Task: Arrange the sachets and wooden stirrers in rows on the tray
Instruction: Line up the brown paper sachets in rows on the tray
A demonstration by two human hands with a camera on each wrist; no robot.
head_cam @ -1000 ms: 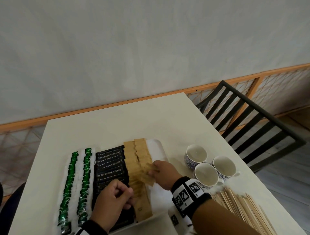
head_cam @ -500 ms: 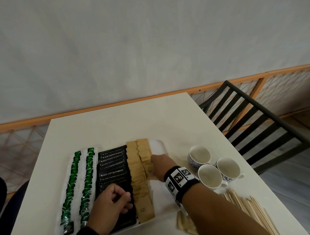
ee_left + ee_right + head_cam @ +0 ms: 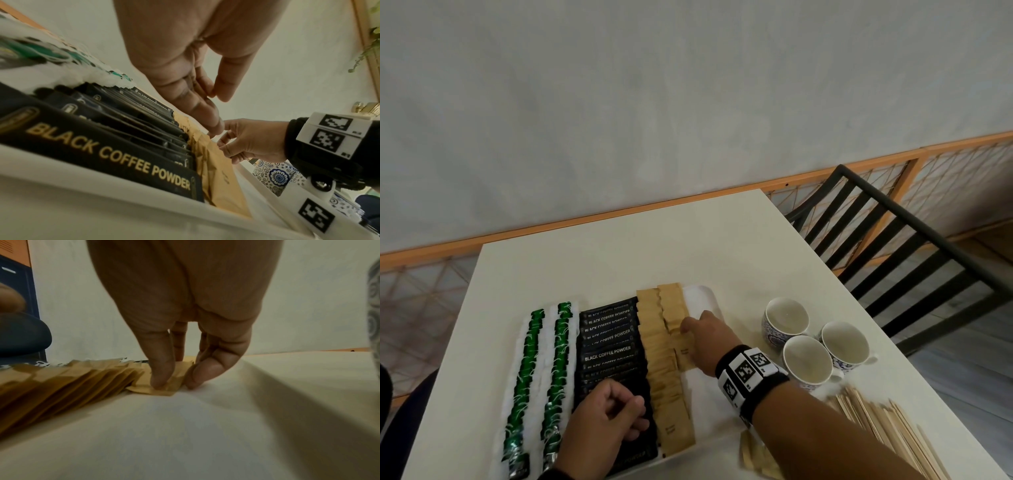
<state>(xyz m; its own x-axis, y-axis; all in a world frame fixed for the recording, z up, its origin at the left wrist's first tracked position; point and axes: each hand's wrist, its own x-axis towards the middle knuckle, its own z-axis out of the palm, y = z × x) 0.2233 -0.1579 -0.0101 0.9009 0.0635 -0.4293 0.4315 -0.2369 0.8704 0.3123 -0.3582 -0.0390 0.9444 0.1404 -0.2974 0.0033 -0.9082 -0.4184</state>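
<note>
A white tray [image 3: 702, 298] holds two rows of green sachets [image 3: 527, 363], a row of black coffee sachets [image 3: 607, 342] and brown sachets [image 3: 654, 346] in two rows. My right hand [image 3: 688, 327] is at the shorter, right-hand brown row. In the right wrist view it [image 3: 176, 382] pinches one brown sachet [image 3: 148, 390] lying flat on the tray, forefinger on top and thumb at its edge. Over the near end of the black row rests my left hand [image 3: 635, 411], loosely curled, with nothing held. The wooden stirrers [image 3: 887, 431] lie heaped on the table at the right.
Three patterned cups [image 3: 804, 359] stand right of the tray, beyond the stirrers. A few loose brown sachets [image 3: 753, 455] lie off the tray under my right forearm. A black chair [image 3: 893, 240] stands at the table's right side.
My right hand has carried a brown sachet farther up the tray and laid it at the end of the right-hand brown row. The left hand has stayed put.
</note>
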